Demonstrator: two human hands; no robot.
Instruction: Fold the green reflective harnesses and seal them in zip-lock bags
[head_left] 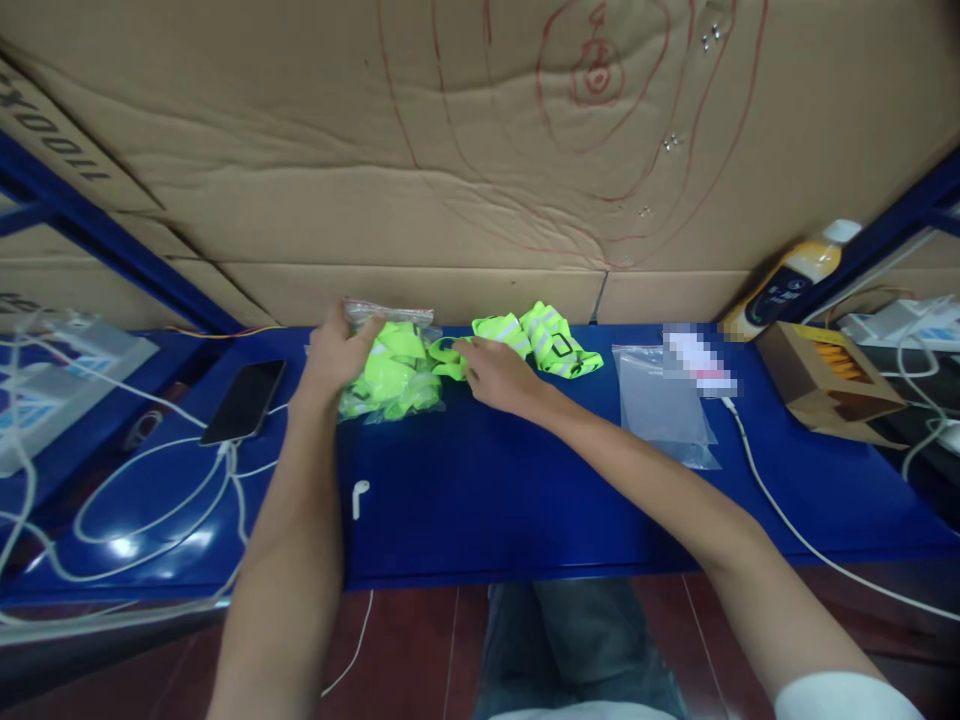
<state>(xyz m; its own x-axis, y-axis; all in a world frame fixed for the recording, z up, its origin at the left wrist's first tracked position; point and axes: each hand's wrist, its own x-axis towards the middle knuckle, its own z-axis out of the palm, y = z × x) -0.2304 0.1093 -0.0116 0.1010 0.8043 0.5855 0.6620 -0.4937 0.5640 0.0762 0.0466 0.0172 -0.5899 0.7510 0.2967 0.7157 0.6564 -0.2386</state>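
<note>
Toward the back edge of the tabletop [487, 510], left of its middle, the right hand [495, 375] pinches a neon-yellow strap [448, 362] between thumb and fingers, just beside a clear bag [397, 392]; the curled fingertips hide exactly how much of the strap they have. The left hand [337, 350] grasps the bag by its left side near the zip-strip mouth, the thumb lying over the film. Bunched inside the bag is more of the same yellow material with pale bands. The strap looks light, limp and hard to damage, so it should fold under a fingertip and give no support of its own; a pinch close to its end would probably steer it better than a hold at the middle. The film looks thin, slick and apt to collapse, and is best held at the stiffer zip strip or an upper corner. To the right, along the back edge, lies a loose yellow bundle [559, 345] with a dark buckle-like frame, probably the firmest part to take hold of. Farther toward the right end, flat clear bags [660, 410] lie on the tabletop, while a white earbud [360, 498] sits nearer the front edge.
</note>
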